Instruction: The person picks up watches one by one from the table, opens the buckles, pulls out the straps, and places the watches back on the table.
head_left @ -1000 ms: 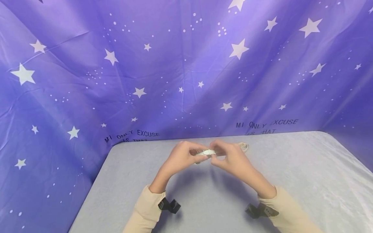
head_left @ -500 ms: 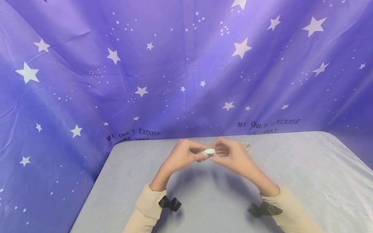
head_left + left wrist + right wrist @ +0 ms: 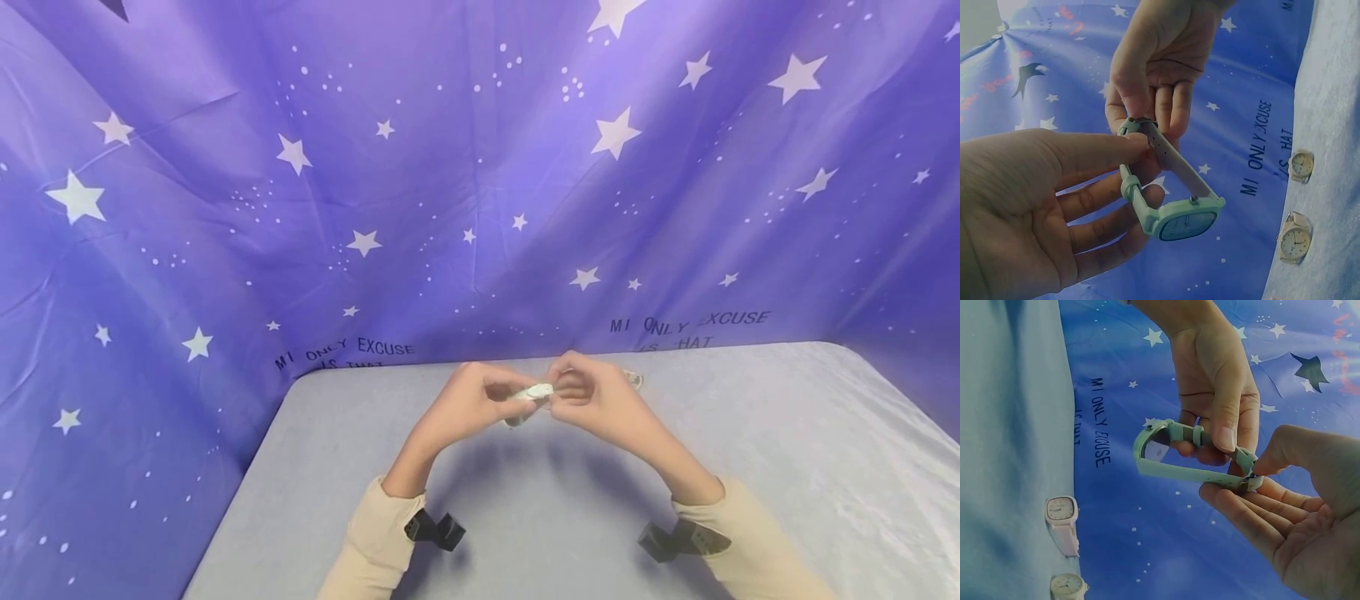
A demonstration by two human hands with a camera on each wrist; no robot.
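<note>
A mint-green wristwatch is held up over the table between both hands, its strap bent round into a loop. My left hand pinches the strap between thumb and fingers, close to the buckle and beyond the strap's loop keeper. With thumb and fingertips my right hand pinches the strap end at the buckle. In the left wrist view the dial hangs lowest, facing away from the fingers. Small holes show along the strap's perforated half. Fingertips partly cover the buckle.
Two other watches lie on the grey cloth-covered table near its far edge: a pinkish square one and a pale round one. Behind the table hangs a purple star-printed curtain. Black wrist cameras sit at both sleeves.
Both hands stay at the watch with almost the same grip. My right hand has shifted slightly right, and a bit more of the watch shows below my left fingers.
</note>
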